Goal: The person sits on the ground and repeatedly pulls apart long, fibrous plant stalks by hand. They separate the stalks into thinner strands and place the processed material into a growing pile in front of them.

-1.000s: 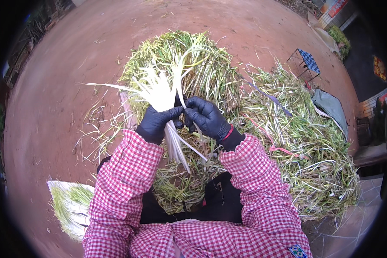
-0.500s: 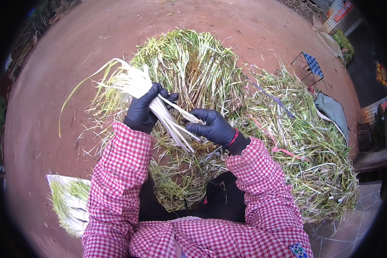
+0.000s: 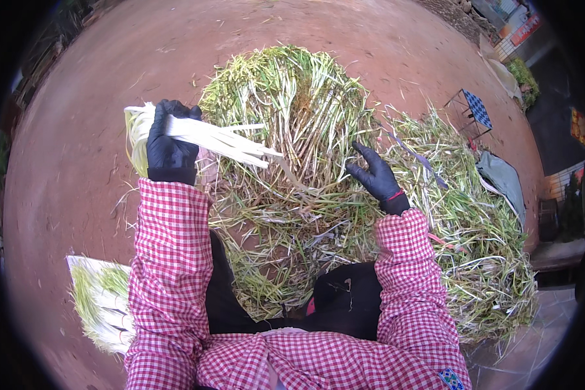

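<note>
My left hand [image 3: 170,144], in a black glove, is closed around a bunch of pale white stalks [image 3: 224,140] with yellowish leaf ends. The stalk bases point right, over the left side of a big heap of green and white stalks [image 3: 299,104]. My right hand [image 3: 376,175], gloved in black too, is empty above the heap's right side, thumb and fingers apart. Between the hands, a thin, blurred brownish strip [image 3: 292,174] shows over the heap; whether it is falling or lying there I cannot tell.
Another wide pile of loose greens [image 3: 474,260] spreads to the right, with a grey-green cloth [image 3: 502,179] at its edge. A small blue-checked stool [image 3: 476,109] stands beyond it. Tied bundles of pale stalks [image 3: 104,299] lie on a sheet at lower left. Reddish ground [image 3: 65,175] surrounds everything.
My left hand has moved left with the bunch, which has turned nearly level. My right hand has let go of the stalk ends, moved right and opened.
</note>
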The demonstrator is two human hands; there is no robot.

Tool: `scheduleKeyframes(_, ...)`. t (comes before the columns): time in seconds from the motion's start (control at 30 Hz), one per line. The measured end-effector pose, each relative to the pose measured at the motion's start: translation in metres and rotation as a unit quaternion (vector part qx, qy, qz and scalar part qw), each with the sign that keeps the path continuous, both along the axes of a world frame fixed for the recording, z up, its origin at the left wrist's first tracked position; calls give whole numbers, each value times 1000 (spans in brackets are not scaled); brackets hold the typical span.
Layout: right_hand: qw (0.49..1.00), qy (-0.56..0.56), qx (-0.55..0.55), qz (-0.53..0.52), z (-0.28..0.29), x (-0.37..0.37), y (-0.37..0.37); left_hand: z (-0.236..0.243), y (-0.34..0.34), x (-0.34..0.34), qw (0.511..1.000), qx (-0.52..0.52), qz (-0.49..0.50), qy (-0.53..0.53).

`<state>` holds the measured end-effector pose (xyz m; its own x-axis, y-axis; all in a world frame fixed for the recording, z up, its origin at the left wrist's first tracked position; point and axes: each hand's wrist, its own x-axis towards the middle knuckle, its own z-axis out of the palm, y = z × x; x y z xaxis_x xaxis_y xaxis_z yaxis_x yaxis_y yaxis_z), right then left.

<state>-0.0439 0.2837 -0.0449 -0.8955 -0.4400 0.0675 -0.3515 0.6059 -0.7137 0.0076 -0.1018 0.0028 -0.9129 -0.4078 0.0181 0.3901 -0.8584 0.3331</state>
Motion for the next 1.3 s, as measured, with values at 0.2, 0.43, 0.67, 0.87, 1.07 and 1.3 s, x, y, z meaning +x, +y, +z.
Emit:
scheduleKeyframes(0.2, 843, -172, -510, 3, 37, 25, -120, 6, 26, 0, 999, 40, -10, 17)
scheduleKeyframes(0.43, 797, -350, -480, 110, 41, 33, -131, 3, 55, 1, 997, -1, -26, -68)
scheduleKeyframes(0.67, 994, -94, 27, 46, -17, -15, -77, 30, -26, 22, 999, -23, 36, 5)
scheduleKeyframes(0.87, 981, -51, 107, -151, -106, -91, -134, 16, -15, 27, 998, -11, -57, 22)
scheduleKeyframes(1.07, 979, -107, 107, -137, -109, -137, -159, 21, -10, 21, 998, -16, -52, -10)
scheduleKeyframes(1.3, 926, -140, -334, -107, -41, -120, -63, 14, -16, 19, 995, 28, -91, 21)
